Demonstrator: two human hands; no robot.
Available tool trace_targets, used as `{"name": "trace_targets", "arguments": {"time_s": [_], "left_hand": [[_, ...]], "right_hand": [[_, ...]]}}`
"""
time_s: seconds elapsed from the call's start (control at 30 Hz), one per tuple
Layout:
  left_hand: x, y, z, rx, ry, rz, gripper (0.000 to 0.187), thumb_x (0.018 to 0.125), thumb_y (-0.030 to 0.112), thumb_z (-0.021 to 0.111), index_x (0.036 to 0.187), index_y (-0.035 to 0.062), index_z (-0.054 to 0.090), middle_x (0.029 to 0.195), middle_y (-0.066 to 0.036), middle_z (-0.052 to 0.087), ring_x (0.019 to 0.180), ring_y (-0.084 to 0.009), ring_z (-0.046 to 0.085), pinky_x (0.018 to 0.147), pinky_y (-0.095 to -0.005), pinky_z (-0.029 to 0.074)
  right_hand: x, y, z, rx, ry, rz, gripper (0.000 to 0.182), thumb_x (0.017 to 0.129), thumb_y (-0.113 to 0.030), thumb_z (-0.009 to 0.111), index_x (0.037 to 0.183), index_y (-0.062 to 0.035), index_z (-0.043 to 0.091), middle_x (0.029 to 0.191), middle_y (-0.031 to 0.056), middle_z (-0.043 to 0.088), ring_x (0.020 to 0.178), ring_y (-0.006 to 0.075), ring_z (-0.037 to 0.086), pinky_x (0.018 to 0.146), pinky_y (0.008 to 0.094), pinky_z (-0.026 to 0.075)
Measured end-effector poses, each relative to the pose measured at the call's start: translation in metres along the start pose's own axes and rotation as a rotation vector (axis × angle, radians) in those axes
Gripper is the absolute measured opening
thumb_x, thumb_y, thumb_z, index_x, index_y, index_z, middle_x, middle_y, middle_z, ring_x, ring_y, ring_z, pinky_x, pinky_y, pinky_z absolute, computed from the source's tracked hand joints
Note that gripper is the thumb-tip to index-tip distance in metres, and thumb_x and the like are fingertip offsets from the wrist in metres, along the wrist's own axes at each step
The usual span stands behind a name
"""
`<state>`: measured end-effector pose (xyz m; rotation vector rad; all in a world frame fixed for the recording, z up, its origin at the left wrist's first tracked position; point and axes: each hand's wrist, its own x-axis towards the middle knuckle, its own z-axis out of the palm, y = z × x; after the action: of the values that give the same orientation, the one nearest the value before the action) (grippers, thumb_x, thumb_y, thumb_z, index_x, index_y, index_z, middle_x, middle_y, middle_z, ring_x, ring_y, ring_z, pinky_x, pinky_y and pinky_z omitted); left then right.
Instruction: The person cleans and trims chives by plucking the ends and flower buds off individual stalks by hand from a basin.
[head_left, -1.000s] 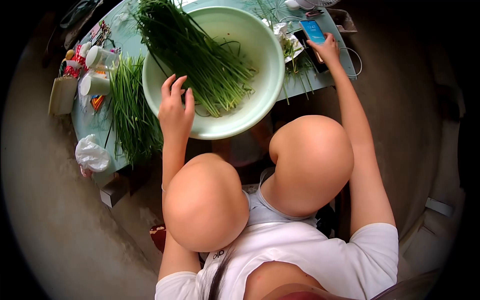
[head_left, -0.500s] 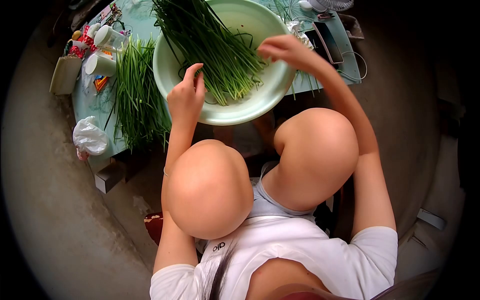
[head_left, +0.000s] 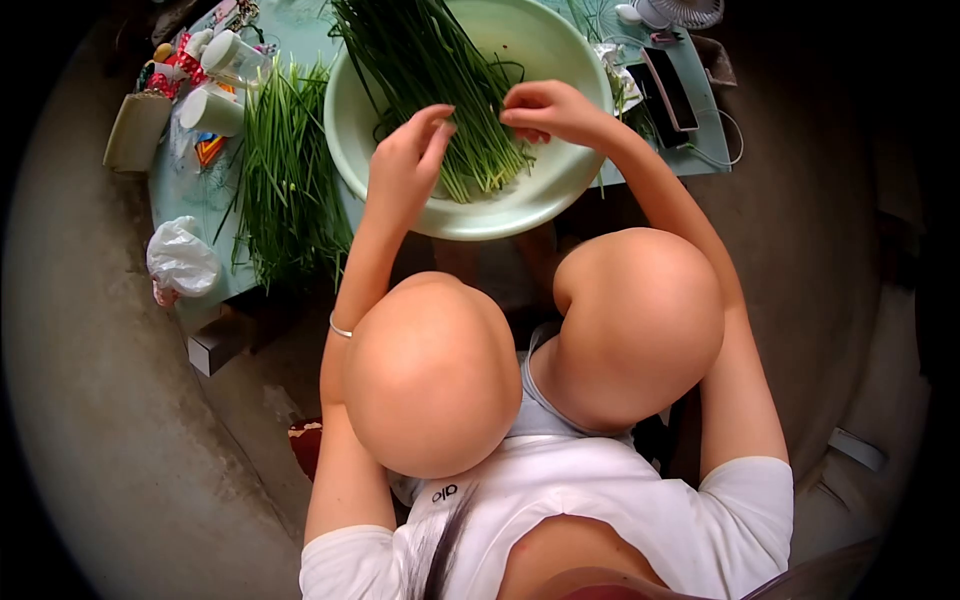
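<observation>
A large bunch of garlic chives lies in a pale green basin, its light cut ends pointing toward me. Over the left side of the bunch is my left hand, thumb and index finger apart with nothing visible between them. At the right edge of the same bunch, my right hand has its fingers curled in a pinch. Whatever they may hold is too small or hidden to make out. A second pile of chives rests on the table left of the basin.
The glass-topped table carries a plastic bag, a cup and a clear jar on the left. At the right are a phone with a white cable and a small fan. My knees are close below the basin.
My left hand has moved right over the chives, its thumb and index tips nearer each other. My right hand has come in to the bunch's right edge. The whole view has shifted slightly.
</observation>
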<state>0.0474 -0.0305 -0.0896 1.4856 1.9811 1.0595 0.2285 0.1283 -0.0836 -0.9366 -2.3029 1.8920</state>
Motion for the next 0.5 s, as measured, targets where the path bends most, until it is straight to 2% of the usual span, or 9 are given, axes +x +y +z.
{"name": "trace_targets", "arguments": {"time_s": [0.03, 0.1, 0.13, 0.2, 0.3, 0.33, 0.4, 0.47, 0.5], "left_hand": [[0.008, 0.002, 0.005, -0.197, -0.104, -0.016, 0.028, 0.093, 0.018, 0.053, 0.117, 0.0062, 0.057, 0.09, -0.007, 0.069, 0.077, -0.0147, 0.066, 0.071, -0.0268, 0.051], [0.019, 0.017, 0.007, -0.455, -0.235, 0.009, 0.033, 0.095, 0.018, 0.052, 0.121, -0.0027, 0.053, 0.098, -0.008, 0.066, 0.082, -0.0136, 0.064, 0.076, -0.0272, 0.051], [0.021, 0.022, 0.003, -0.454, -0.236, 0.009, 0.033, 0.095, 0.018, 0.052, 0.121, -0.0027, 0.053, 0.098, -0.008, 0.066, 0.082, -0.0136, 0.064, 0.076, -0.0272, 0.051], [0.028, 0.031, -0.002, -0.672, -0.293, 0.021, 0.031, 0.093, 0.013, 0.054, 0.12, -0.0027, 0.054, 0.093, -0.007, 0.066, 0.082, -0.0132, 0.064, 0.073, -0.025, 0.051], [0.022, 0.039, -0.017, -0.534, -0.233, 0.018, 0.026, 0.093, 0.012, 0.055, 0.114, -0.0035, 0.059, 0.089, -0.006, 0.066, 0.08, -0.0119, 0.064, 0.073, -0.0235, 0.051], [0.018, 0.042, -0.021, -0.485, -0.18, 0.026, 0.025, 0.093, 0.012, 0.055, 0.112, -0.0035, 0.061, 0.088, -0.006, 0.066, 0.08, -0.0114, 0.063, 0.072, -0.0234, 0.051], [0.014, 0.047, -0.026, -0.449, -0.144, 0.052, 0.023, 0.092, 0.011, 0.057, 0.109, -0.0024, 0.063, 0.085, -0.005, 0.065, 0.077, -0.0109, 0.063, 0.07, -0.0228, 0.05], [0.014, 0.048, -0.03, -0.167, -0.078, 0.183, 0.021, 0.09, 0.011, 0.059, 0.106, -0.0012, 0.063, 0.081, -0.004, 0.063, 0.074, -0.0104, 0.062, 0.068, -0.022, 0.049], [0.015, 0.05, -0.028, -0.166, -0.077, 0.186, 0.021, 0.09, 0.011, 0.059, 0.106, -0.0012, 0.063, 0.081, -0.004, 0.063, 0.074, -0.0104, 0.062, 0.068, -0.022, 0.049]], "right_hand": [[-0.001, -0.006, 0.004, 0.156, -0.017, -0.058, 0.022, 0.087, -0.021, 0.061, 0.088, 0.001, 0.061, 0.071, 0.0033, 0.061, 0.06, 0.0073, 0.054, 0.054, 0.0204, 0.042], [-0.004, -0.023, 0.013, 0.237, 0.018, -0.122, 0.021, 0.087, -0.02, 0.061, 0.09, 0.0005, 0.061, 0.071, 0.0026, 0.061, 0.059, 0.0076, 0.053, 0.054, 0.0208, 0.042], [-0.004, -0.029, 0.015, 0.319, 0.058, -0.19, 0.02, 0.086, -0.02, 0.062, 0.091, -0.0001, 0.062, 0.071, 0.0019, 0.061, 0.059, 0.0079, 0.053, 0.055, 0.0212, 0.043], [-0.006, -0.037, 0.014, 0.343, 0.098, -0.216, 0.021, 0.085, -0.02, 0.064, 0.095, -0.0015, 0.063, 0.074, 0.0016, 0.062, 0.061, 0.0072, 0.055, 0.055, 0.0206, 0.044], [-0.013, -0.042, 0.014, 0.494, 0.196, -0.273, 0.017, 0.089, -0.017, 0.06, 0.1, -0.0041, 0.063, 0.074, 0.0, 0.059, 0.062, 0.0047, 0.05, 0.053, 0.0193, 0.038], [-0.015, -0.042, 0.013, 0.495, 0.194, -0.273, 0.017, 0.089, -0.017, 0.06, 0.1, -0.0041, 0.063, 0.074, 0.0, 0.059, 0.062, 0.0047, 0.05, 0.053, 0.0193, 0.038], [-0.021, -0.045, 0.01, 0.723, 0.2, -0.345, 0.018, 0.091, -0.018, 0.058, 0.1, -0.0038, 0.063, 0.076, 0.0009, 0.06, 0.062, 0.0053, 0.051, 0.054, 0.02, 0.04], [-0.023, -0.042, 0.004, 0.717, 0.245, -0.331, 0.02, 0.093, -0.019, 0.055, 0.102, -0.0028, 0.063, 0.079, 0.0027, 0.062, 0.065, 0.0065, 0.053, 0.057, 0.0208, 0.043], [-0.026, -0.045, 0.003, 0.654, 0.239, -0.321, 0.022, 0.094, -0.02, 0.054, 0.103, -0.0024, 0.063, 0.08, 0.0036, 0.063, 0.066, 0.0068, 0.054, 0.058, 0.0211, 0.044]]}}
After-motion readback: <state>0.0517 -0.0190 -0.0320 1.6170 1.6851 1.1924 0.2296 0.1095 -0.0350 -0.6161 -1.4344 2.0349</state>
